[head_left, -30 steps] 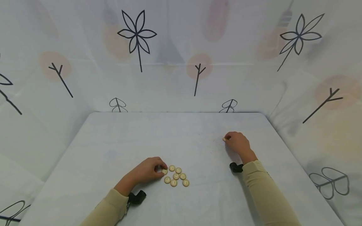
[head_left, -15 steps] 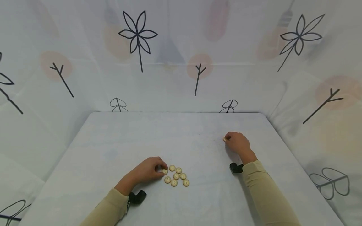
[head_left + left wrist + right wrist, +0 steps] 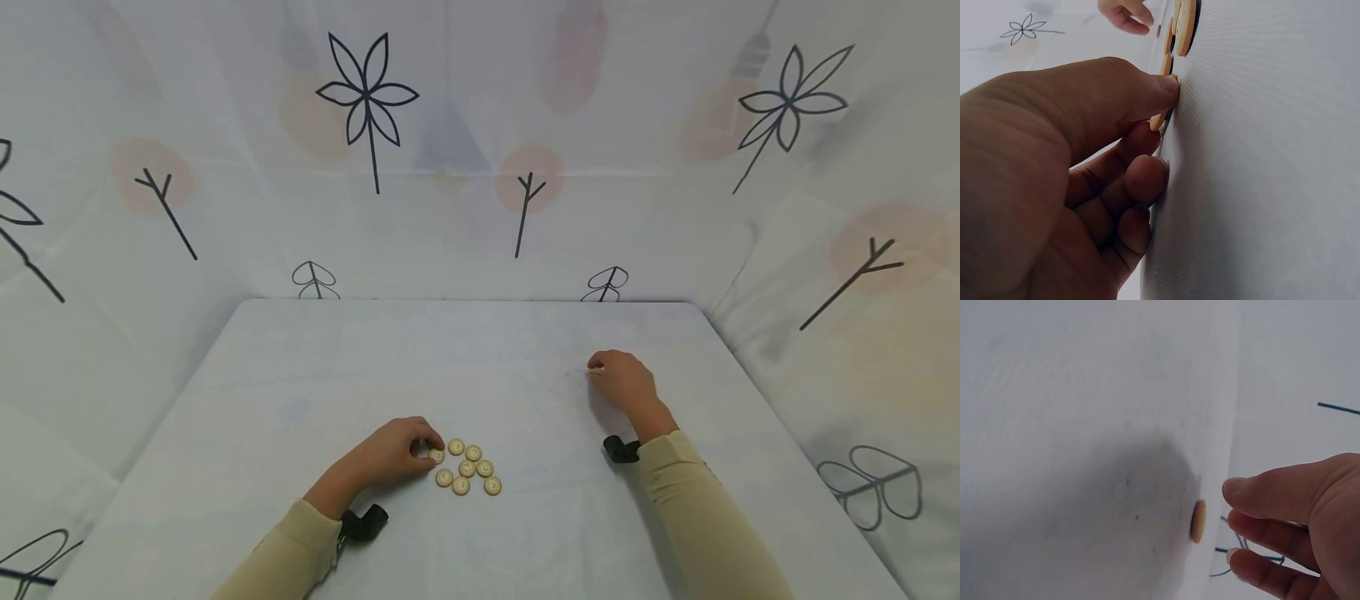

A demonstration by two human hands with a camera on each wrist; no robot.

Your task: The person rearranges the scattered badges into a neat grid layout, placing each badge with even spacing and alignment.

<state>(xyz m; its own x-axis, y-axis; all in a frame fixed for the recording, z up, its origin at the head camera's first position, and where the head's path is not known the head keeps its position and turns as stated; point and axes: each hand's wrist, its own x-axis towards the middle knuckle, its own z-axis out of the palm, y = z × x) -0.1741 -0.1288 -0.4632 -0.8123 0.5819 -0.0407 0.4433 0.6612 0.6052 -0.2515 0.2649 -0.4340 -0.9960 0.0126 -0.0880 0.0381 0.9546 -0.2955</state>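
Note:
My left hand [image 3: 397, 450] pinches a pale wooden button [image 3: 437, 456] at the left end of a group of buttons. The left wrist view shows that button [image 3: 1158, 120] between thumb and fingers, low against the white tabletop. Farther off to the right, my right hand [image 3: 624, 383] hovers with its thumb and fingers apart. Just beyond its fingertips, in the right wrist view, a single button [image 3: 1199, 521] lies flat on the cloth, separate from the thumb [image 3: 1238, 490]. The head view shows this button [image 3: 596, 371] partly covered by the right hand.
Several loose two-tone buttons [image 3: 467, 468] lie close together right of the left hand. Dark wrist cameras [image 3: 364, 525] jut out below each sleeve. A white sheet with plant drawings [image 3: 450, 233] rises behind the table's far edge.
My right hand has shifted slightly left, and its fingers have come off the button, which now lies on the table. The left hand and the grouped buttons keep their places.

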